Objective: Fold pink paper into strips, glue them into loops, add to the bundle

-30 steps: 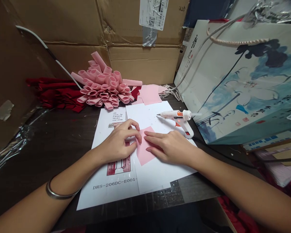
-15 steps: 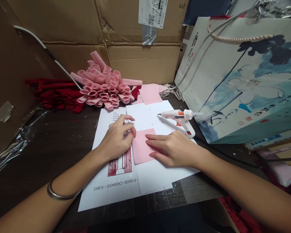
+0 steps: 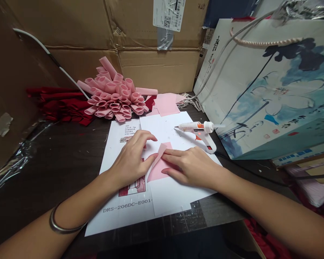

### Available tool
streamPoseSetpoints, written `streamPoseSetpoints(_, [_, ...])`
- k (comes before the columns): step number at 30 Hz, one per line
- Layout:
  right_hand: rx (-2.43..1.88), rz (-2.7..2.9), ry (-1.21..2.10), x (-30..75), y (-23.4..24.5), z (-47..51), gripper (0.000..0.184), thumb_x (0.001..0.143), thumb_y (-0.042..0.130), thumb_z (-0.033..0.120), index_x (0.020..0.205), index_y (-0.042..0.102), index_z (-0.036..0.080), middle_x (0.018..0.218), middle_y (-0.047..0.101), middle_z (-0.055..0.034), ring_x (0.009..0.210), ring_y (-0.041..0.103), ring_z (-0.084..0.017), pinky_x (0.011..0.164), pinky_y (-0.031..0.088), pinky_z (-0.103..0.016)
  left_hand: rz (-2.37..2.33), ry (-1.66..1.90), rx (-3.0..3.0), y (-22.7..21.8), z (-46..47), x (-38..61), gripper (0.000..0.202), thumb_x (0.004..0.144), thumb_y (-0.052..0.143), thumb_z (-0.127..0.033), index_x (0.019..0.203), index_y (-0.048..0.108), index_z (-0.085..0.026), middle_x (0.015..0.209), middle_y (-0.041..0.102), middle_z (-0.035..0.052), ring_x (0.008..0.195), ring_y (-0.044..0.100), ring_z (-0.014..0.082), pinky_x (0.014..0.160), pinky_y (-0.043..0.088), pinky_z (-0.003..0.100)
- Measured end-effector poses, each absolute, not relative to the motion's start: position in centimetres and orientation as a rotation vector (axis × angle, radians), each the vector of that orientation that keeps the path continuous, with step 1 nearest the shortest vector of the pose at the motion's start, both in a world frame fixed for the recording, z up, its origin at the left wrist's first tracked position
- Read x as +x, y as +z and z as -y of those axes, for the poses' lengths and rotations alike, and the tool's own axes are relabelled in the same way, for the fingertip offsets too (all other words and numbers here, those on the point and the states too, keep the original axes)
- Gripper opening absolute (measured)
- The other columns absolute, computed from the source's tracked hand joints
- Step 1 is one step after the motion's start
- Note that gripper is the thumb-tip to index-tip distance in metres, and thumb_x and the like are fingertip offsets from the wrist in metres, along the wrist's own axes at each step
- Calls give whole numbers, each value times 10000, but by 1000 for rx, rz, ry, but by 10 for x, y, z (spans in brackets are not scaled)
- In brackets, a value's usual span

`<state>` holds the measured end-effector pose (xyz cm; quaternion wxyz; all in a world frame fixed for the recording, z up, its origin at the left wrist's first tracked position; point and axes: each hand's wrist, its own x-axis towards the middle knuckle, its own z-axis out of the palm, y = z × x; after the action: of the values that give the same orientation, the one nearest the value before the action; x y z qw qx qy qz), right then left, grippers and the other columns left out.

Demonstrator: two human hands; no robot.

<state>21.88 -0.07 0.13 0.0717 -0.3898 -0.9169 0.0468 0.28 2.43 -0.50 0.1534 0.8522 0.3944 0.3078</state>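
I have the left hand (image 3: 133, 154) half curled, its thumb against the raised left edge of a pink sheet (image 3: 162, 169) and its index finger arched clear, with a small gap between the two; I see nothing pinched there. The right hand (image 3: 193, 165) lies low with fingers stretched out, fingertips resting on the sheet's right part, probably to pin it while the other edge is lifted.

The pink sheet sits between my two hands on white papers (image 3: 172, 199), which I take as a guard for the dark tabletop (image 3: 70, 154). Just beyond the right hand, the hot glue gun (image 3: 191, 126) lies on its side, nozzle pointing left, its handle likely left close for easy reach.

Farther back, I see flat pink pieces (image 3: 167, 105), a heap of pink rolled tubes (image 3: 116, 90) and, at left, dark red pieces (image 3: 62, 104), seemingly sorted by colour. Cardboard (image 3: 162, 73) stands behind; a printed paper bag (image 3: 259, 97) stands at right.
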Motion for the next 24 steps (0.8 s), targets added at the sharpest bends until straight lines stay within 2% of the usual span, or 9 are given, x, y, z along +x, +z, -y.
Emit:
streamPoseSetpoints(3, [-1212,2766,145,219,1,1,350,975,448,437,955,672,170,974,708,-23,734,653,-186,550,276,-321,-1005,857,2522,-4,-21,5,113,859,531,-99,917,583,-181,961,631,48,911,558,201,821,473,365])
streamPoseSetpoints(6, [-1216,2768,152,220,2,1,336,972,460,429,946,669,166,997,704,-23,727,644,-176,551,255,-321,-821,795,2592,-6,-22,5,212,877,495,-60,838,661,-186,852,696,23,844,566,193,776,484,348])
streamPoseSetpoints(8, [-1214,2767,152,220,3,2,315,969,472,415,969,662,165,1011,704,-24,725,642,-173,555,257,-321,-746,834,2615,-8,-24,3,239,881,505,-63,867,705,-192,878,731,18,862,586,200,773,504,347])
streamPoseSetpoints(12, [-1239,2782,128,223,6,2,326,956,487,438,928,660,164,916,711,-24,702,644,-187,554,269,-327,-749,825,2693,-11,-30,-2,261,887,525,-104,985,741,-213,955,758,17,980,627,238,850,520,397])
streamPoseSetpoints(16, [-1275,2769,95,227,10,0,336,946,496,453,998,655,162,999,718,-35,771,665,-226,598,337,-339,-885,703,2828,-13,-31,-5,267,896,535,-162,1060,737,-221,1021,754,23,1065,627,277,901,489,454])
streamPoseSetpoints(24, [-1365,2737,85,228,9,0,368,948,481,465,1102,642,173,1132,702,-58,826,682,-260,655,414,-359,-1047,701,2915,-9,-27,-2,208,928,551,-281,957,745,-214,966,753,18,941,622,259,839,481,434])
